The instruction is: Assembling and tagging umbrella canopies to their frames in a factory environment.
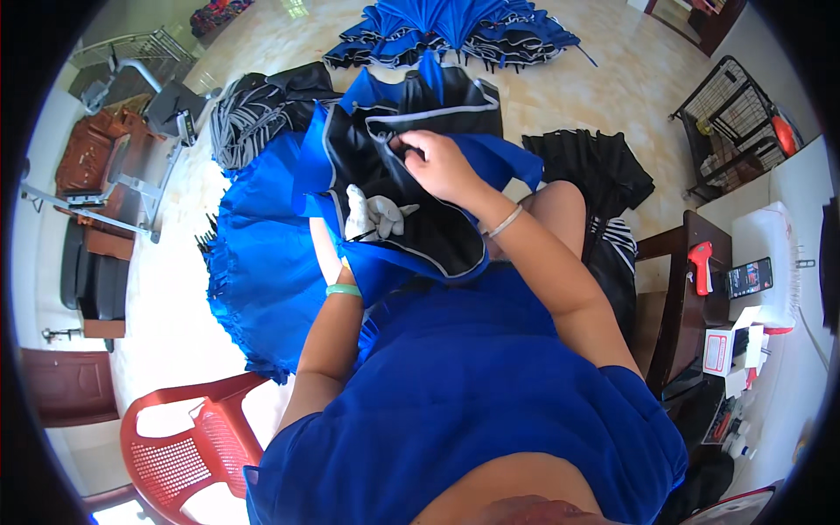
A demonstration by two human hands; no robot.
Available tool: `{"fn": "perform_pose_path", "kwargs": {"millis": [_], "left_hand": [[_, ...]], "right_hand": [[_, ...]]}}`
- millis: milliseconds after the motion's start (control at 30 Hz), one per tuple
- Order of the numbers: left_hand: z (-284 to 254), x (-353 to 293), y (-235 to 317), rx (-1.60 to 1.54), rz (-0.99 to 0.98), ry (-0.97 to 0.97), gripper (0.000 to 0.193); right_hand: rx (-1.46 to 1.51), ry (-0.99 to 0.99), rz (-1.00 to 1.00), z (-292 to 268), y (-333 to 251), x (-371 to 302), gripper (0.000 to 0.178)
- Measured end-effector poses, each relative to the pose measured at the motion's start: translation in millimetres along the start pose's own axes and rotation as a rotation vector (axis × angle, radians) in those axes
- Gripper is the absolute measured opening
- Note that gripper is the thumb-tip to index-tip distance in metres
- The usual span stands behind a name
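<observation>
Head view: right hand (442,162) pinches the grey-piped canopy edge (437,118); gloved left hand (372,217), fingers spread, should brace cloth beneath it

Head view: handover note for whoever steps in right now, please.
Left hand, in a white fabric glove, lies on the black inner side of the blue-and-black umbrella canopy fabric on the lap; grip cannot be told.
Right hand, bare, pinches the grey-piped edge of that fabric near the top.
More blue umbrella canopy spreads on the floor to the left; a folded blue pile lies ahead; a black pleated piece lies to the right.
Done and left: cannot be read from this view.
</observation>
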State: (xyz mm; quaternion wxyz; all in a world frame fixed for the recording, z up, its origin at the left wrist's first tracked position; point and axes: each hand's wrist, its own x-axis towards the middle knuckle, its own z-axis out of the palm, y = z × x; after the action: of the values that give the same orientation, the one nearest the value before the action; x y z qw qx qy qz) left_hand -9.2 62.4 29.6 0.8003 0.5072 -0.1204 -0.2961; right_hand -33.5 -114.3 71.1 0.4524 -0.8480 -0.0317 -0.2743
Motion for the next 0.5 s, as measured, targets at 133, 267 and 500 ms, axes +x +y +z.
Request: {"fn": "perform_pose_path", "kwargs": {"millis": [133,267,500], "left_hand": [[-144,68,-44,0.164,0.272,0.22,0.055],[23,-13,107,0.891,0.711,0.162,0.045],[53,-7,38,1.175,0.778,-0.165,0.047]], "right_hand": [[0.148,-0.115,-0.087,10,-20,-10,0.02],[0.193,-0.108,0.056,-4,-20,-27,0.018],[0.225,-0.034,0.055,-25,-29,-57,0.021]]}}
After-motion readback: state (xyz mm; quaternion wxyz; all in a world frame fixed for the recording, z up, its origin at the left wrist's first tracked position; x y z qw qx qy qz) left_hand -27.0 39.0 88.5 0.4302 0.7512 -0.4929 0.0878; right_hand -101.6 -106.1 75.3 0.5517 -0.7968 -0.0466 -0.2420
